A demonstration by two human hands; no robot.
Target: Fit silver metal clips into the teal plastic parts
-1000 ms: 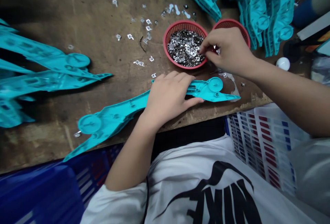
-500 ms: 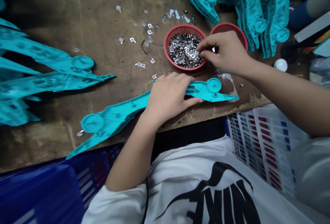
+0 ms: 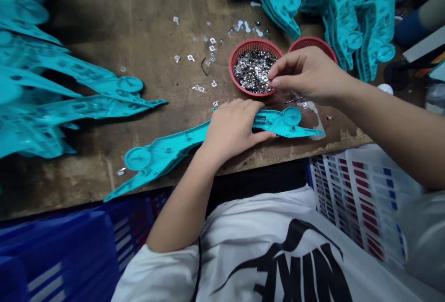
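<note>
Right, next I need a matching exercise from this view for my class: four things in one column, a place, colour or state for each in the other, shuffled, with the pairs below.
Column one
1. Left hand
2. Right hand
3. Shirt
4. Metal bits

Column two
A. White with black print
B. Fingertips at a red basket's edge
C. Silver, in a heap
D. Holding down a teal part

Right pairs
1-D, 2-B, 3-A, 4-C

a blue crate (image 3: 74, 235) and a white crate (image 3: 351, 186) sit below the near edge of a wooden table (image 3: 128, 33).
</note>
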